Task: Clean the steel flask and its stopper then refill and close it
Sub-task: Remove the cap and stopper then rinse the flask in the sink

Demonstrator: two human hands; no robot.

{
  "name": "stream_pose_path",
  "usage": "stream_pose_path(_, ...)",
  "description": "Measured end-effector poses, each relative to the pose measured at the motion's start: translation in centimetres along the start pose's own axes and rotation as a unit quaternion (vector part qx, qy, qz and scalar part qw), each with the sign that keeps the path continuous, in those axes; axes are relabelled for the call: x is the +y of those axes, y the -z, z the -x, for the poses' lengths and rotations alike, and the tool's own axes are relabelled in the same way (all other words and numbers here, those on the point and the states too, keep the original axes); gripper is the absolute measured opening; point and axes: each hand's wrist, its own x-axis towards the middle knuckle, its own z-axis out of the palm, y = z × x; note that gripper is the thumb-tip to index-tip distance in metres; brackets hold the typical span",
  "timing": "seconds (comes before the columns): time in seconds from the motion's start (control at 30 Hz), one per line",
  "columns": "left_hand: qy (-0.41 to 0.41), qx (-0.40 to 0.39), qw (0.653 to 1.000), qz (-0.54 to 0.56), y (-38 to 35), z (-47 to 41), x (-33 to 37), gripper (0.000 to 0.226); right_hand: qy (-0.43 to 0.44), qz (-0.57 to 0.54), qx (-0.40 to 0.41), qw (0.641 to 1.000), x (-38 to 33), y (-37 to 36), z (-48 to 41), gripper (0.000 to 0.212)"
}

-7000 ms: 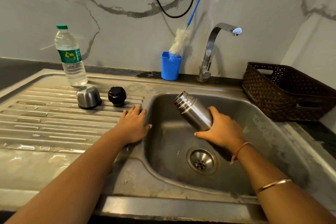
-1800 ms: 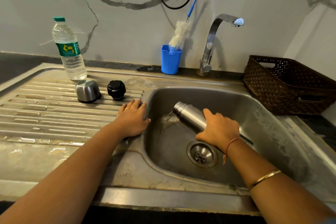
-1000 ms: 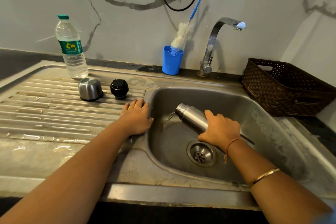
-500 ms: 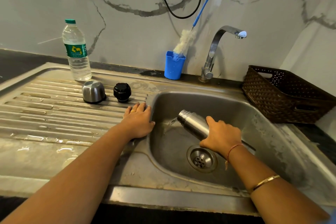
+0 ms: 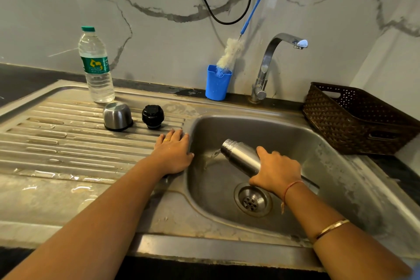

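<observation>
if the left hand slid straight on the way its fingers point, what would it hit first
Probably the black stopper, just ahead of the left hand and slightly left; depth is unclear, so it might slip past on bare drainboard.

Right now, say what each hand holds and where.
Right hand grips steel flask around its lower body; left hand holds nothing, flat on sink rim.

Water bottle (image 5: 96, 68) label: green band with a yellow emblem; the white print beneath it is too small to read.
Readable words, brands or numbers: none can be made out.
</observation>
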Motion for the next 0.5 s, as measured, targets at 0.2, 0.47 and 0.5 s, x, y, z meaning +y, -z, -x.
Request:
stream_pose_path(0.2, 0.000, 0.000, 1.000, 0.002, 0.14, 0.10, 0.12, 0.064, 0.003, -0.001, 0.000, 1.000, 0.02, -0.04, 0.03, 0.057)
stream_pose_path(0.47, -0.001, -0.002, 1.000, -0.003, 0.15, 0.04, 0.09, 0.065, 0.002, -0.004, -0.009, 1.000, -0.01, 0.02, -0.02, 0.058)
stream_pose_path(0.5, -0.001, -0.003, 1.000, -0.004, 0.16, 0.03, 0.12, 0.065, 0.002, -0.004, -0.009, 1.000, -0.01, 0.01, -0.04, 0.058)
